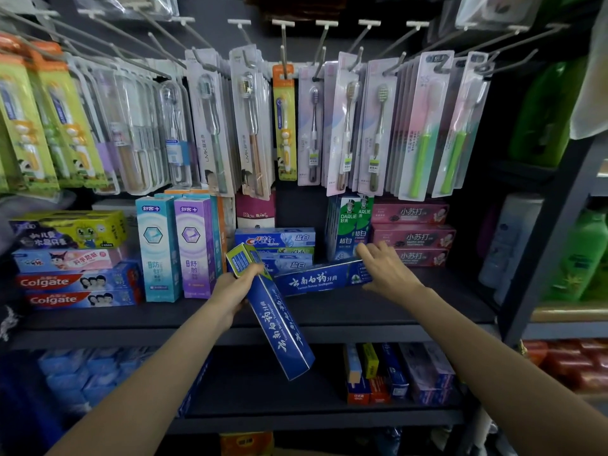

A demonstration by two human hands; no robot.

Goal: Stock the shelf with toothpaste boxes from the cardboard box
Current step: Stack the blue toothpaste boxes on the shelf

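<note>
Right hand (386, 268), fingers straight, steadies a blue box (324, 279) flat on the shelf (394, 311); left hand (235, 289) grasps a second box (276, 320), tilted, ready to follow.

We read "Colgate" on two stacked red-and-blue boxes (79, 291), "Crest" on a blue box (274, 238), "DARLIE" on upright green boxes (350, 225), "LMK" on hanging toothbrush packs (210, 126), and white Chinese script on the two dark-blue toothpaste boxes (279, 324).
</note>
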